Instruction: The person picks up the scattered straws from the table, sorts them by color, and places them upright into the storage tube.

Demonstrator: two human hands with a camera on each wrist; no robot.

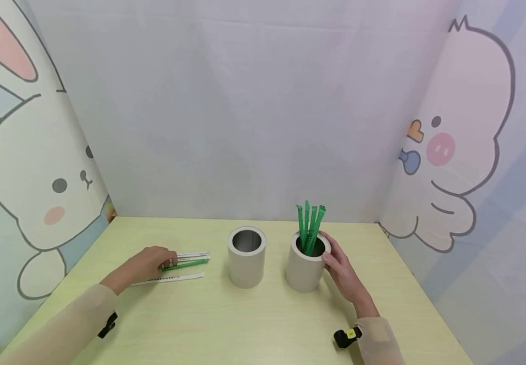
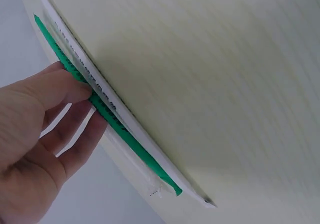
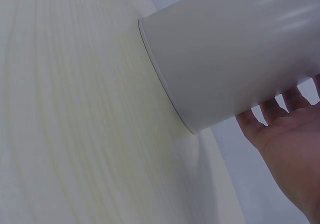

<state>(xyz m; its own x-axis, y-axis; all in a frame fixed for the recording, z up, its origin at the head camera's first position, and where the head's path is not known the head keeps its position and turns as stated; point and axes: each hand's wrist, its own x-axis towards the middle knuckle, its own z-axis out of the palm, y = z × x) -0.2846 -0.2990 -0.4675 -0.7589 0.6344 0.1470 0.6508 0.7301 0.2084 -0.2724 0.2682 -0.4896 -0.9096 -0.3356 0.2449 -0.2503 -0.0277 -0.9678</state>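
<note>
- Your left hand pinches a green stick at the table, white sticks close on both sides.
- A pale cup stands upright between that stick and the right-hand cup.
- Your right hand curls round the right-hand cup's side; upright green straws poke above its rim.

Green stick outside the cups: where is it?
In the head view, the green stick is on the left, pinched by the left hand among white sticks, left of both cups.

Loose sticks left on table, middle cup to their right, standing sticks in right cup, curtain behind
</note>
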